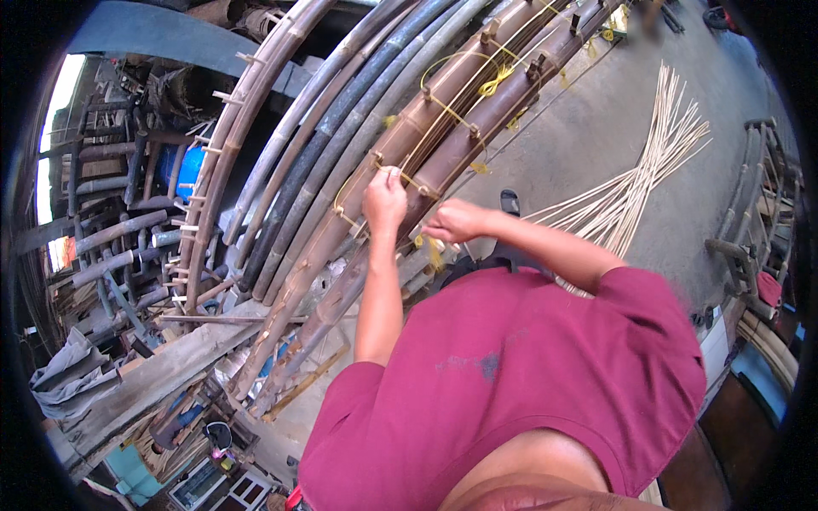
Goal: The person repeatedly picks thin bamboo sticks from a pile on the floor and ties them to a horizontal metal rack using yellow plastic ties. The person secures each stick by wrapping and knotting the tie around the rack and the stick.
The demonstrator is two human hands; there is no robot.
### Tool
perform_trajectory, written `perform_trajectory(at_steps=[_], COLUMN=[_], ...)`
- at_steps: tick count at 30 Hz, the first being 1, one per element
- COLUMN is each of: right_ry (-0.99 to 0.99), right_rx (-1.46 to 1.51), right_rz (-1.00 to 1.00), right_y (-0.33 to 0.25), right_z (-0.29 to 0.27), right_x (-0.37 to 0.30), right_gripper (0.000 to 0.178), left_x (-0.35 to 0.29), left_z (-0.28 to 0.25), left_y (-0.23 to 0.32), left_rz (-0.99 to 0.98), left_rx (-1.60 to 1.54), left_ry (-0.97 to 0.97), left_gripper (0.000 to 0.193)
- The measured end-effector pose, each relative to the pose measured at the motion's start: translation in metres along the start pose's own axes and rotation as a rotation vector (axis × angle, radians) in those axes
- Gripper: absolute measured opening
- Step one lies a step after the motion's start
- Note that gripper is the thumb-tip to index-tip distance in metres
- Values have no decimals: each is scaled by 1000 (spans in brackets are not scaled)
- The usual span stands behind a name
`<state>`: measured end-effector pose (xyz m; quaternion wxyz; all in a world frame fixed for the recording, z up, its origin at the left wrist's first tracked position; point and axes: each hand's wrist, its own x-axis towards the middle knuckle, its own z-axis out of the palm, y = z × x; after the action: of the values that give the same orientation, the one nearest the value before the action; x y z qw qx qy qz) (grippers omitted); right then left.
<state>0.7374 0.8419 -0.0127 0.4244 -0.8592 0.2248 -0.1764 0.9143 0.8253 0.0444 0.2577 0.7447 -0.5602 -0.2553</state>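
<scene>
Two thick brown bamboo poles, the left one [443, 89] and the right one [490, 111], run side by side with short wooden pegs [475, 131] in them. Thin yellow cord [497, 81] loops round the pegs and lies in a bunch between the poles. My left hand [385, 203] is closed in a pinch over the left pole, close to a peg and the cord; what its fingertips grip is too small to tell. Curled up beside the right pole is my right hand [456, 221], near a peg. Whatever its fingers hold is hidden.
More long poles [336, 128] curve along the left, some with pale pegs. Thin pale sticks [643, 187] lie in a loose bundle on the concrete floor [588, 128] to the right. A wooden beam [162, 375] crosses the lower left; a bamboo rack [758, 196] stands far right.
</scene>
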Motion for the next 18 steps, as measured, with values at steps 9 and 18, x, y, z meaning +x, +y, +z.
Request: perform_trajectory(at_steps=[9, 18], right_ry=[-44, -45], right_rx=[-74, 356], right_rz=[14, 102], right_y=[-38, -66], right_z=[-8, 74], right_x=[4, 10], right_gripper=[36, 18], left_x=[142, 16], left_z=[1, -105], left_y=[-96, -58], left_rz=[237, -27], left_rx=[154, 284], left_ry=[383, 129], left_gripper=[29, 30])
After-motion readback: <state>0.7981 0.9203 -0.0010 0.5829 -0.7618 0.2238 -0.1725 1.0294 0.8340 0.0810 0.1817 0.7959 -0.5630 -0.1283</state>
